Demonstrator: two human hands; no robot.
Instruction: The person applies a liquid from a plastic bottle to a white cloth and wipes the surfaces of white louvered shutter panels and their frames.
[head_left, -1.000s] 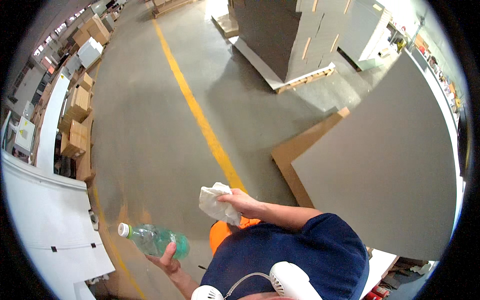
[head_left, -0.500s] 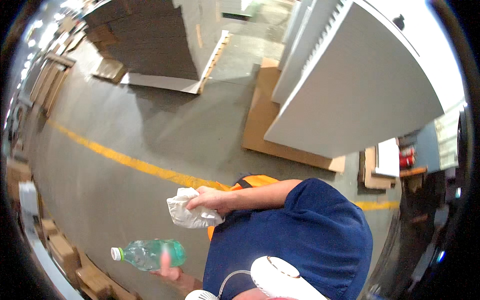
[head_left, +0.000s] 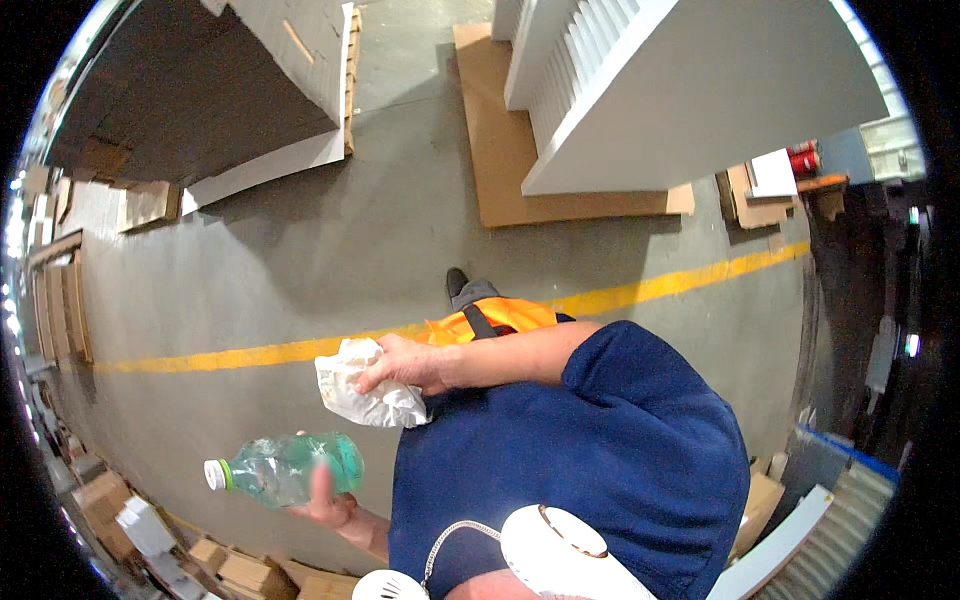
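Note:
My left hand (head_left: 335, 505) is wrapped round a clear plastic bottle (head_left: 285, 468), its thumb across the side. The bottle lies nearly level, its white cap and green ring toward the left, with greenish liquid inside. Just beyond it, my right hand (head_left: 410, 365) grips a crumpled white cloth (head_left: 365, 385) in front of my dark blue shirt. The cloth hangs apart from the bottle. Part of the right hand's fingers is hidden behind the cloth.
A yellow line (head_left: 240, 357) crosses the grey floor by my shoe (head_left: 457, 280). Ahead stand white panels (head_left: 700, 110) on a cardboard sheet (head_left: 500, 170). A dark stack (head_left: 200, 90) on a pallet is at far left. Cardboard boxes (head_left: 250, 575) line the lower left.
The view has turned and shifted, so the panels and stack sit higher and further left, and the line lies differently. A shoe shows now. Both hands keep hold of the bottle and cloth.

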